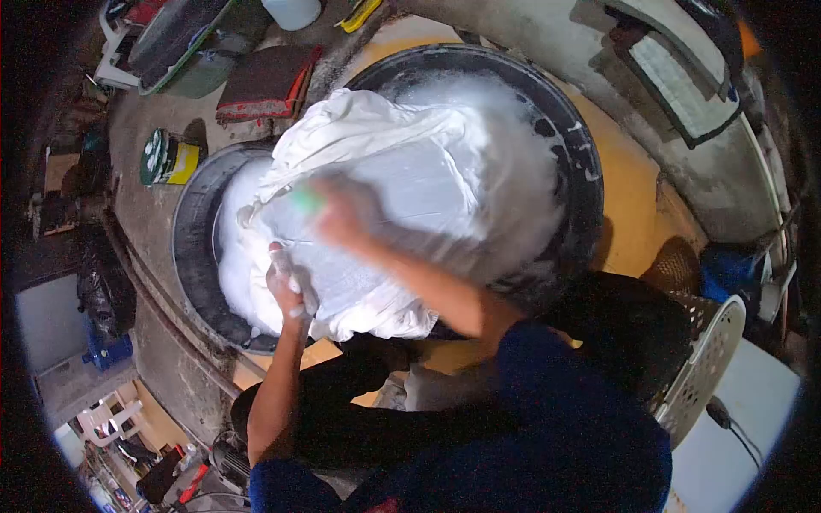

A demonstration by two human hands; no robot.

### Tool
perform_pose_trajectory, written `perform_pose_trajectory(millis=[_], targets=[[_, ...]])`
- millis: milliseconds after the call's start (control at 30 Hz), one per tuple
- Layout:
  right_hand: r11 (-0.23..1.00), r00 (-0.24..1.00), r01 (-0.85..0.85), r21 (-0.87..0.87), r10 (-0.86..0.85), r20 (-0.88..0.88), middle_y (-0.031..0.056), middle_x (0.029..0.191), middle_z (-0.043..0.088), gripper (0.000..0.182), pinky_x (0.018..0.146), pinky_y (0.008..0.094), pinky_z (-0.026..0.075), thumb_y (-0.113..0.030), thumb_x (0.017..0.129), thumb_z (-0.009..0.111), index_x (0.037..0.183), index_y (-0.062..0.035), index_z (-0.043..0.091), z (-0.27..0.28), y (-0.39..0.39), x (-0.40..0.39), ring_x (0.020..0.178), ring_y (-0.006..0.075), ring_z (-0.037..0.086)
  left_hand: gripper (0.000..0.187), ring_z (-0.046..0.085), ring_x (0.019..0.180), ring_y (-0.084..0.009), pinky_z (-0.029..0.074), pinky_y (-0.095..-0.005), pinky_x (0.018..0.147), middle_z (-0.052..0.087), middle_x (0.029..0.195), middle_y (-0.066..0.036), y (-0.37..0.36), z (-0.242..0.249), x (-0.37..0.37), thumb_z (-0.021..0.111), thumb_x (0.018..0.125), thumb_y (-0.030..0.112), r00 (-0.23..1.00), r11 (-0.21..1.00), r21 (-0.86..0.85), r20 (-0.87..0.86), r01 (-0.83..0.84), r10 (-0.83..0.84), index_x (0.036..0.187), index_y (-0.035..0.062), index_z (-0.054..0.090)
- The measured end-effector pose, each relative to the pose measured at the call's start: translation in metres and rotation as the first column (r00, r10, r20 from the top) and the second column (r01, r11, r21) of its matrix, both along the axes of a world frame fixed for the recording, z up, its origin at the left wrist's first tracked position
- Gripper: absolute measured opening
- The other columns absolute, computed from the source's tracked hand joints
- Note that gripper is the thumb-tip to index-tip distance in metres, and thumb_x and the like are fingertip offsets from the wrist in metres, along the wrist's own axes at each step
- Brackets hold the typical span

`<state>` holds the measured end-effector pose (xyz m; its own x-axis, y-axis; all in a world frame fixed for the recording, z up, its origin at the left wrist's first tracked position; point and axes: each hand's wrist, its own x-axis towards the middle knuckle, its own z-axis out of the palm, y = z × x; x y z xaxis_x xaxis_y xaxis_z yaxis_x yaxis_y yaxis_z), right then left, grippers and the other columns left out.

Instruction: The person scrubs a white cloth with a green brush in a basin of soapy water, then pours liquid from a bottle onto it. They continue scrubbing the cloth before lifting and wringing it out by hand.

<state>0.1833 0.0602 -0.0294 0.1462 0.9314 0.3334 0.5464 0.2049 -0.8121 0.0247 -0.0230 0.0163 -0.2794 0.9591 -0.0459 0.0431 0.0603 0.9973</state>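
Observation:
A soaked white cloth is spread over a flat surface across two dark tubs, its folds bunched around the edges. My right hand, blurred by motion, is closed on a small light-green block against the cloth's upper left part. Whether the block is soap or a brush cannot be made out. Lower left, my left hand grips the cloth near its edge, with foam on the fingers. What supports the cloth from below is hidden.
The large black tub holds thick suds, and a smaller dark tub with foam stands left. Around them are a yellow-labelled bucket, a folded dark mat, a hose and a perforated basket.

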Motion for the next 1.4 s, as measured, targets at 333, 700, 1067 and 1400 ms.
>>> perform_pose_trajectory(millis=[333,700,1067,1400], targets=[[0.917,0.908,-0.394,-0.065,0.377,-0.183,0.0088,0.089,0.061,0.031,0.069,0.0394,0.045,-0.013,0.065,0.058,0.096,-0.0119,0.060,0.051,-0.023,-0.001,0.080,0.0274,0.058,0.037,0.043,0.057,-0.0064,0.035,-0.0252,0.050,0.048,0.062,0.002,0.001,-0.013,-0.011,0.049,0.090,0.035,0.996,0.993,-0.071,-0.023,-0.091,0.090,0.072,0.0040,0.057],[0.988,0.985,-0.153,0.023,0.151,0.085,0.0107,0.090,0.061,0.036,0.069,0.0397,0.047,-0.005,0.065,0.060,0.101,-0.0116,0.059,0.044,-0.050,0.007,0.082,0.0253,0.059,0.051,0.035,0.048,-0.0099,0.030,-0.0276,0.046,0.037,0.050,0.003,0.007,0.015,0.013,0.041,0.092,0.043,0.971,0.973,-0.146,-0.188,-0.177,0.148,0.058,0.0059,0.045],[0.928,0.938,-0.301,-0.221,0.330,0.105,0.0110,0.098,0.061,0.043,0.077,0.0398,0.047,-0.005,0.064,0.062,0.107,-0.0115,0.056,0.038,-0.068,0.013,0.091,0.0284,0.058,0.052,0.030,0.045,-0.0084,0.027,-0.0276,0.042,0.034,0.049,0.004,0.005,0.001,-0.008,0.041,0.091,0.046,0.960,0.956,-0.260,-0.271,-0.137,0.064,0.054,0.0097,0.039],[0.982,0.998,0.045,-0.181,-0.038,0.039,0.0100,0.087,0.060,0.031,0.064,0.0355,0.049,-0.005,0.072,0.060,0.102,-0.0070,0.055,-0.036,-0.050,0.117,0.071,0.0225,0.060,0.048,0.028,0.050,-0.0078,0.026,-0.0262,0.046,0.032,0.053,0.005,0.010,0.011,0.005,0.042,0.092,0.042,0.977,0.953,-0.248,-0.164,-0.173,0.135,0.055,0.0110,0.039]])
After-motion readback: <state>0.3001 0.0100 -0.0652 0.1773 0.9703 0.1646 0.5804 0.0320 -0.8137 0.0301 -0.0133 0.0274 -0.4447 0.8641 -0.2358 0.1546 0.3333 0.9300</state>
